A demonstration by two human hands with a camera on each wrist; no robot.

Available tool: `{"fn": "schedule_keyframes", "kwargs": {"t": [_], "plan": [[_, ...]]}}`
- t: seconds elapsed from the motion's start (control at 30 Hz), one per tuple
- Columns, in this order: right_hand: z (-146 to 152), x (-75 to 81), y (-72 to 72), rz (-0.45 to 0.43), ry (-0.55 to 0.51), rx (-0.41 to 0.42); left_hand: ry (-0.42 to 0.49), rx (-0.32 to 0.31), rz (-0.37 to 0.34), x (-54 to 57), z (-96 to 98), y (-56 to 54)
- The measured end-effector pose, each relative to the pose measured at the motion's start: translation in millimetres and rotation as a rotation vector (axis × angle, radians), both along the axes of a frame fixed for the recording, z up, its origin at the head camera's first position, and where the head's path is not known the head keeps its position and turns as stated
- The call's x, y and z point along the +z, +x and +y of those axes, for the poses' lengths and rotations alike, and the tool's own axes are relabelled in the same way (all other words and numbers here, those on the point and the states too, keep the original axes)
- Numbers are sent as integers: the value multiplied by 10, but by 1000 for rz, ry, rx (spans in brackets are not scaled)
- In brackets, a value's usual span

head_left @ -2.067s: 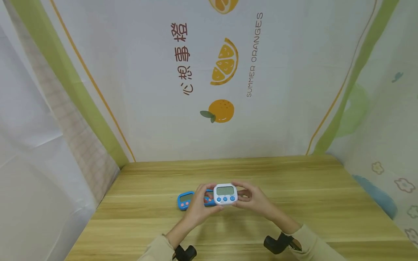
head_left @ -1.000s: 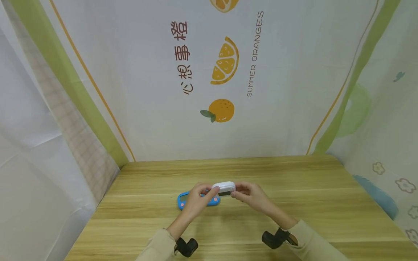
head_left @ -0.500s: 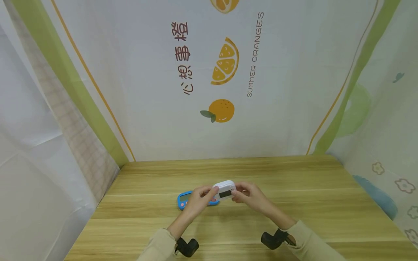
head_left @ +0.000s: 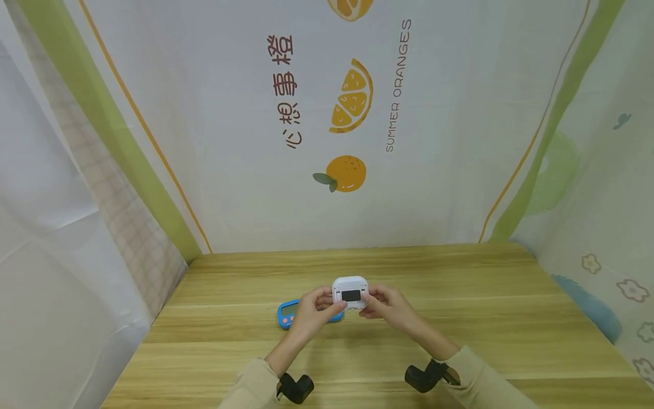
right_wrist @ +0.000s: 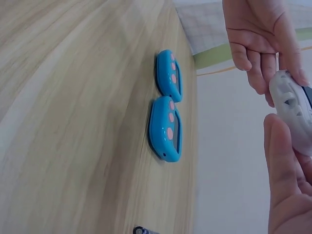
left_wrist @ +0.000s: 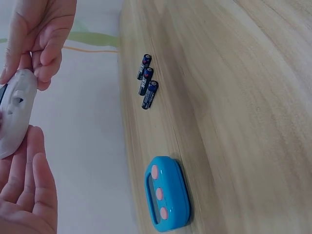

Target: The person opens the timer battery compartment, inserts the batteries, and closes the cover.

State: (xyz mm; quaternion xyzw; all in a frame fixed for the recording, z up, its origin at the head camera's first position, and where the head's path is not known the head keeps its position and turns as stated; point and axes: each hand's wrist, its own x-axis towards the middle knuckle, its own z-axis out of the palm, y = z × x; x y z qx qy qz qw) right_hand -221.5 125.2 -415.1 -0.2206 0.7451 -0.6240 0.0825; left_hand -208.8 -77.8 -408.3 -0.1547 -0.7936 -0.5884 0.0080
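Note:
A white digital timer [head_left: 350, 282] is held up above the table, its back with a black rectangle facing the head camera. My left hand [head_left: 309, 309] grips its left edge, thumb on the lower back. On the opposite edge, my right hand [head_left: 392, 308] pinches it between thumb and fingers. The right wrist view shows a notch in the timer's side [right_wrist: 291, 102] between both hands. Two blue timers with pink buttons lie side by side on the table, the left one [right_wrist: 169, 75] and the right one [right_wrist: 163, 129]; my left hand partly covers them in the head view.
Three dark blue batteries [left_wrist: 147, 81] lie in a row on the wooden table [head_left: 460, 318], hidden in the head view. A white curtain printed with oranges [head_left: 434, 170] hangs behind the table. Black wrist cameras [head_left: 296, 389] sit on both wrists.
The white timer has turned over: its screen and blue buttons faced the head camera, then its edge, and now its back does. Both hands still hold it; the blue timers stay put.

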Motion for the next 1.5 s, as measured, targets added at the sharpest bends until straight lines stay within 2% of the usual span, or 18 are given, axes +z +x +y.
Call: {"fn": "schedule_keyframes", "kwargs": {"t": [0.07,0.27,0.47,0.6,0.7,0.83,0.97,1.1,1.2,1.33,1.4,1.5], "plan": [[3,-14,-5,-4,7,-1,1,-2,12,35,6,17],[33,-23,-8,26,30,60,-22,-37,39,267,38,153],[114,14,-68,80,130,140,-46,-86,46,341,22,149],[166,71,-125,137,214,113,-71,-117,47,391,4,153],[178,126,-166,195,218,93,-107,-134,56,420,-6,163],[158,179,-201,252,200,142,-149,-154,57,445,-10,169],[124,193,-208,269,205,175,-160,-167,51,455,-3,159],[96,182,-199,302,205,151,-139,-145,61,443,15,144],[77,165,-182,319,198,121,-75,-96,44,397,34,130],[57,158,-143,304,175,78,65,-20,9,300,64,118],[55,157,-130,297,159,61,107,2,-12,258,71,135],[59,151,-123,284,133,43,130,-2,-26,202,77,161]]}}
